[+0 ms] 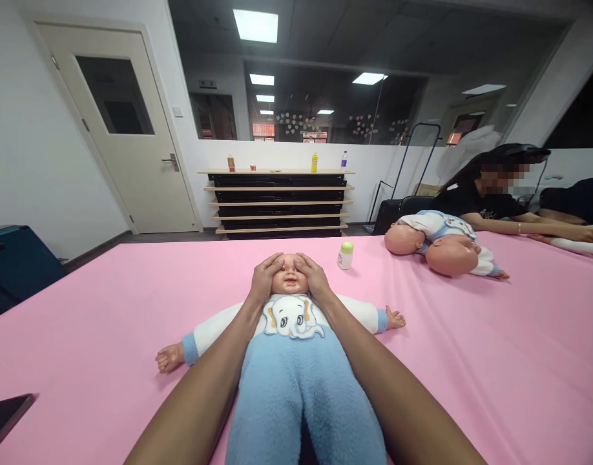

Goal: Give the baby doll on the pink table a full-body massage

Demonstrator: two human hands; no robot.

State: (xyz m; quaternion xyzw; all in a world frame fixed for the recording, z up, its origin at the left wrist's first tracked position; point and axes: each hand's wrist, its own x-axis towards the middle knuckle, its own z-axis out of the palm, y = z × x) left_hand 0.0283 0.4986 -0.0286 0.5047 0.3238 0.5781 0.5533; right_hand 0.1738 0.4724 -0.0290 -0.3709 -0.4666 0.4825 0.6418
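A baby doll (296, 381) in a blue and white fleece suit with an elephant on the chest lies on its back, arms spread, on the pink-covered table. My left hand (266, 276) cups one side of the doll's head (290, 282), and my right hand (313, 276) cups the other. Both thumbs rest over the brow and eye area, while the mouth and chin show between my palms. The remaining fingers curve around the sides of the head, partly hidden. A small white bottle with a green cap (345, 256) stands on the table beyond my right hand.
Two more dolls (451, 255) lie together at the right, near a seated person (490, 194) whose arms reach over the table. A dark phone-like device (8, 416) sits at the near left edge. Behind the table is a stack of shelves (281, 201) with bottles on top.
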